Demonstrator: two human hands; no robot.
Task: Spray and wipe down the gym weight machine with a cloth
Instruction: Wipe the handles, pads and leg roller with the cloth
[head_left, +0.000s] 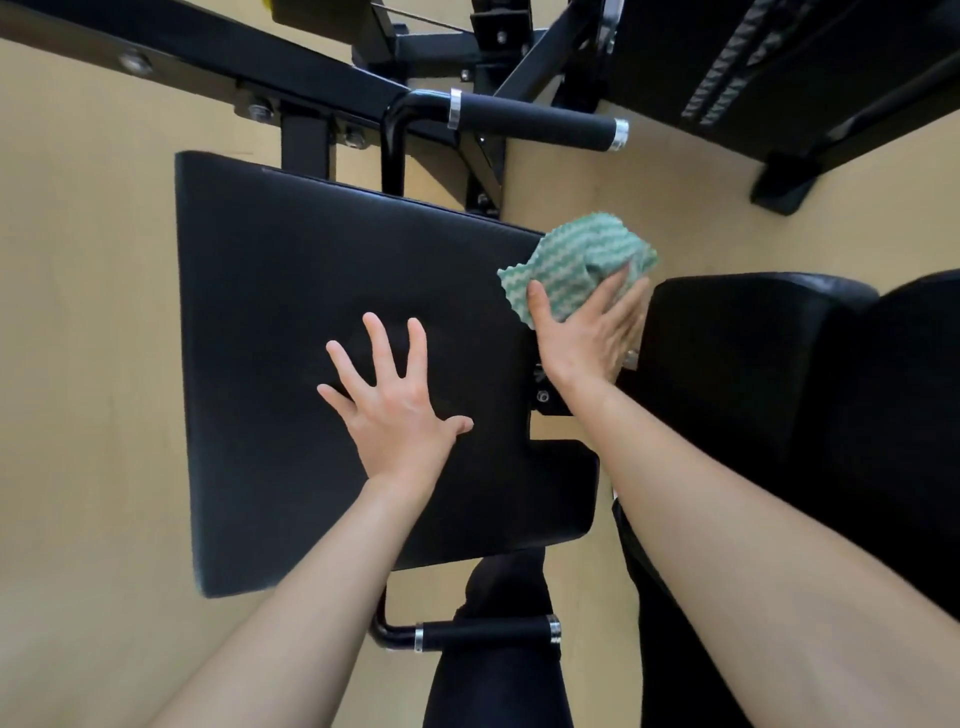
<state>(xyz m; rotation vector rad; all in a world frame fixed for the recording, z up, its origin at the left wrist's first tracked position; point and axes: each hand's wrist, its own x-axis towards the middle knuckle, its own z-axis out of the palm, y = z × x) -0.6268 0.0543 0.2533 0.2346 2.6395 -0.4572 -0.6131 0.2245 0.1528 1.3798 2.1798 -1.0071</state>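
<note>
A large black padded pad (291, 322) of the weight machine fills the middle of the view. My left hand (392, 410) rests flat on it with fingers spread and holds nothing. My right hand (587, 332) presses a green-and-white wavy-patterned cloth (571, 265) against the pad's right edge, in the gap beside a second black pad (743, 353). No spray bottle is in view.
A black foam-grip handle (535, 123) juts out above the pad on the black steel frame (218, 57). Another grip handle (485, 633) lies below the pad by my dark-trousered leg (498, 675). The floor (88, 364) is tan. Another machine's base (789, 182) stands top right.
</note>
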